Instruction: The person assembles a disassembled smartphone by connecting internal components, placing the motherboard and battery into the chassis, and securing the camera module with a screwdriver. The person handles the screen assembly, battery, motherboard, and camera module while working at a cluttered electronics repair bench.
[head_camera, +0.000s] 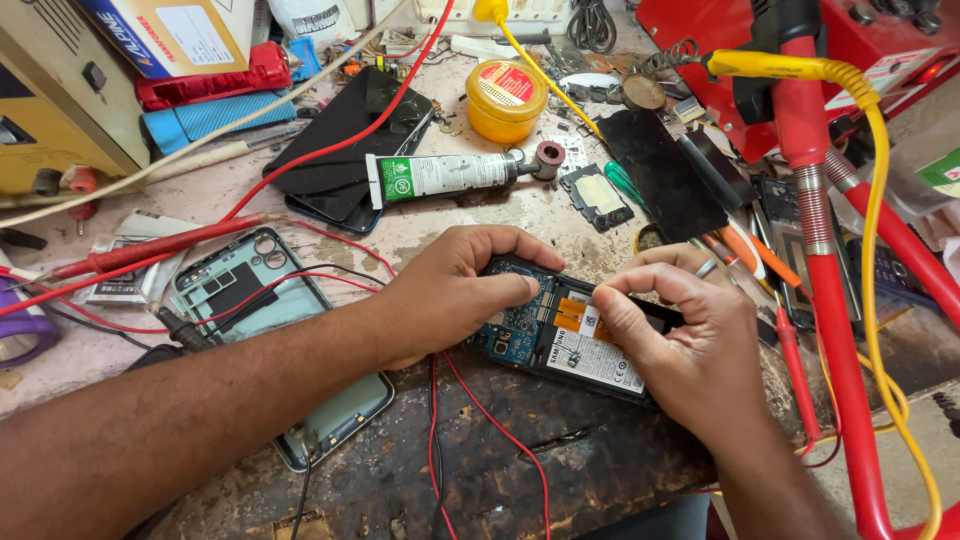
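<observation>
An opened phone (560, 340) lies on the workbench with its blue circuit board and white-labelled battery showing. My left hand (450, 295) rests on its left end, fingers curled over the top edge and thumb pressing the board. My right hand (680, 335) covers the phone's right end, and its thumb and forefinger pinch at the orange flex strip (572, 313) near the middle. A ring sits on one finger of my right hand.
A pale green phone back cover (262, 330) lies at the left under red and black probe leads (150, 250). Behind are a dark phone (345, 150), a white glue tube (440, 175), a yellow tin (505, 100) and a red lamp stand (830, 280) with a yellow cable.
</observation>
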